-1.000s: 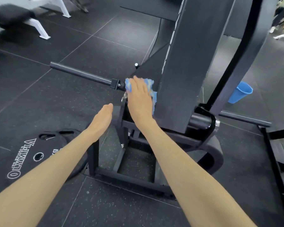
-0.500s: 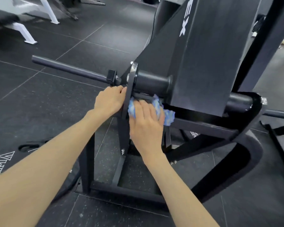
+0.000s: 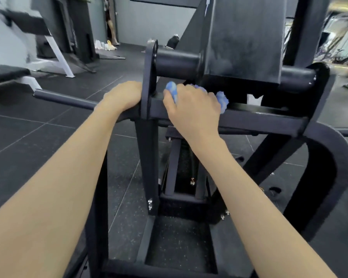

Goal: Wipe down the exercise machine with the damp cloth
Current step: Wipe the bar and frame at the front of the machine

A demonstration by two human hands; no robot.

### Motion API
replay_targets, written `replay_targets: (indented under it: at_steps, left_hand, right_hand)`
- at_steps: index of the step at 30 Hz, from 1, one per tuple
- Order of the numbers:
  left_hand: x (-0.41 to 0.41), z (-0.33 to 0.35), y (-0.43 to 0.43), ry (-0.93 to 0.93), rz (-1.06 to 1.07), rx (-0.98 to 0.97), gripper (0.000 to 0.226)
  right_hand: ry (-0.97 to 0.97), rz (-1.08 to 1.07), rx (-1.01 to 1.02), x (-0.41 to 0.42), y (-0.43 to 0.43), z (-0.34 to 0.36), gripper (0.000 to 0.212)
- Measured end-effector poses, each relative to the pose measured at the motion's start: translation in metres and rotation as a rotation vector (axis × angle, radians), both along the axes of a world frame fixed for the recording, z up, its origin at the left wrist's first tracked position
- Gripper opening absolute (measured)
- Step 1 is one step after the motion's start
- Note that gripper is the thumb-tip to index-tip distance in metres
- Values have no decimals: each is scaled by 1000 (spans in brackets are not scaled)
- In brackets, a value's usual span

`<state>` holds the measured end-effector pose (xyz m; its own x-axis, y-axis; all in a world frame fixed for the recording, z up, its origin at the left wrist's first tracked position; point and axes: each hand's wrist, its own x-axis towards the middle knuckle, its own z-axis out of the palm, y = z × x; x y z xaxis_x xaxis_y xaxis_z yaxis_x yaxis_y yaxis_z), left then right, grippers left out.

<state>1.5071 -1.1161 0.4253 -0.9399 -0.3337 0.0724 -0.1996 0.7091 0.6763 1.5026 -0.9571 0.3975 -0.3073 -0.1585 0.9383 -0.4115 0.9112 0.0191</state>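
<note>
The black exercise machine (image 3: 243,41) fills the middle of the view, with a horizontal crossbar (image 3: 255,120) under its big upright panel. My right hand (image 3: 193,109) grips the blue damp cloth (image 3: 222,100) and presses it onto the left part of that crossbar; cloth shows at both sides of my fingers. My left hand (image 3: 123,96) holds the weight bar (image 3: 64,98) just left of the upright side plate (image 3: 149,81), fingers curled over it. Both forearms reach in from the bottom edge.
A bench with white legs (image 3: 54,55) stands at the far left. Dark rubber floor tiles (image 3: 38,125) lie left of the machine. The machine's base frame (image 3: 169,265) sits directly below my arms. More gym equipment is blurred at the far right.
The view has dropped lower and closer to the frame. My right hand slid the cloth from under the sleeve up onto the crossbar. My left hand keeps its hold by the side plate.
</note>
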Motion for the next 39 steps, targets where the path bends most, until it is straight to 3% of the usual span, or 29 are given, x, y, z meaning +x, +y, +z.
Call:
replay_targets:
  at_steps: [6,10,13,17,20,22,25,27,28,30,32,37,39]
  left_hand:
    - [6,-2,8,139,-80,47,38]
    - [-3,-9,4,174,72,-139,42]
    - [6,-9,6,175,185,-213,40]
    - [25,-22,18,426,275,-251,34]
    - [30,-47,17,656,355,-395,36]
    - [30,-56,17,717,382,-434,42]
    - [28,-55,17,759,400,-463,53]
    - [28,-55,16,740,385,-472,51]
    - [28,-56,14,742,377,-473,51]
    - [27,-57,12,759,371,-468,55]
    - [26,-57,12,779,373,-451,56]
    - [26,-57,11,757,361,-452,50]
    - [24,-56,11,735,366,-449,54]
  right_hand:
    - [93,-90,-105,-8,11,-9,40]
    - [16,-110,-36,6,-10,-13,32]
    - [16,-12,17,11,-21,-15,38]
    - [46,27,21,15,-17,-16,42]
    - [40,-73,35,21,-15,-29,22]
    - [28,-82,-4,33,-17,-18,21]
    - [170,-1,-111,30,-31,35,8]
    - [129,-47,-96,20,-37,66,29]
    - [18,-94,-33,13,-42,68,37]
    - [-183,-197,26,3,-52,50,46]
    - [-188,-262,-5,8,-55,23,55]
    - [-210,-237,93,35,-37,-1,61]
    - [-245,-128,111,45,-30,11,48]
